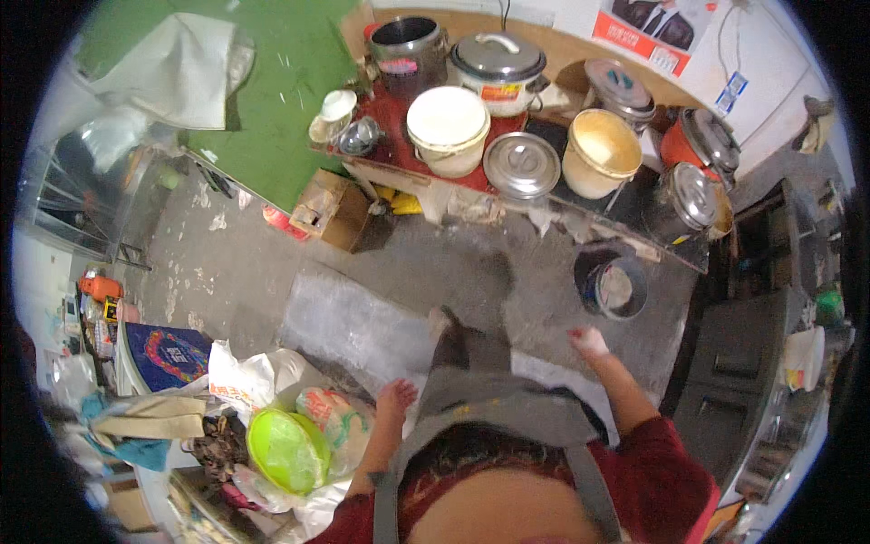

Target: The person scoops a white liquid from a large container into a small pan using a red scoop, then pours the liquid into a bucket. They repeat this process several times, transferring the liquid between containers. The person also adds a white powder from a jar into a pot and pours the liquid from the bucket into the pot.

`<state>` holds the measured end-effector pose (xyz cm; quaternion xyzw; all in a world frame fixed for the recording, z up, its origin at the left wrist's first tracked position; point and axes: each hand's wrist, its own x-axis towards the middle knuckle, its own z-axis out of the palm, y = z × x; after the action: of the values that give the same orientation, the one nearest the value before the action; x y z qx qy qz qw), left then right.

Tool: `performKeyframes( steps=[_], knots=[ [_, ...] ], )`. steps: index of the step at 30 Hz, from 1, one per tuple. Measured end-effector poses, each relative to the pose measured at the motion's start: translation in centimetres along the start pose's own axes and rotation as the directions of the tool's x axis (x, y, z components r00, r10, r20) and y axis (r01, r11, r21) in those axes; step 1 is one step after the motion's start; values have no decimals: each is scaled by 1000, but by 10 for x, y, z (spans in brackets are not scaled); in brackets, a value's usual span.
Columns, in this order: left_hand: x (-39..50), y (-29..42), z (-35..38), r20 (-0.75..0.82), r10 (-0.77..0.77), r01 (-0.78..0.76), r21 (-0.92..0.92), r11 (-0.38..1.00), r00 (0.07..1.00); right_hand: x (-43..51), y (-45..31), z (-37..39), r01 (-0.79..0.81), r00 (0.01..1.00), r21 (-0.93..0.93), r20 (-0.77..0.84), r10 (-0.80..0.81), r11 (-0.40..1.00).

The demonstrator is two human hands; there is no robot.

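Note:
My left hand [397,394] hangs low in front of me with its fingers apart and nothing in it, near the white plastic bags [253,381] and a lime-green plastic basin [288,451]. My right hand [587,341] is out to the right, slightly blurred and seemingly empty, below a dark bucket [620,288] on the floor. Farther ahead, a long table bears a white lidded bucket [448,122], a metal pot lid [522,165], a cream-coloured bucket [601,153] and a rice cooker [498,64]. Neither hand touches any of these.
A cardboard box [333,211] stands on the floor by the green tabletop [272,102]. Dark cabinets [727,353] line the right side. A blue-topped box [166,357] and more bags crowd the left. Pots with lids [692,195] fill the table's right end.

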<state>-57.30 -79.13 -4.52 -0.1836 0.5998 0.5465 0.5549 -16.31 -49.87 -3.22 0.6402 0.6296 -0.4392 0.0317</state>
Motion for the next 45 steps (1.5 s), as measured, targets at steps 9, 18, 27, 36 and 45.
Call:
performKeyframes(
  steps=[9,18,27,36,45],
  knots=[
    [100,237,158,95,120,-132,126,983,988,94,-179,3,-78,984,324,178,20,943],
    [237,499,397,359,295,-352,105,930,885,269,-255,1,-91,995,218,-16,97,972],
    [416,696,600,468,123,-116,-43,992,875,227,-246,19,-429,893,418,61,447,801],
    [439,674,637,142,215,-193,-151,970,966,185,-245,162,-524,817,261,-114,565,811],
    [409,626,556,195,296,-245,-248,937,935,245,-399,94,-456,838,652,84,539,606]
  ],
)
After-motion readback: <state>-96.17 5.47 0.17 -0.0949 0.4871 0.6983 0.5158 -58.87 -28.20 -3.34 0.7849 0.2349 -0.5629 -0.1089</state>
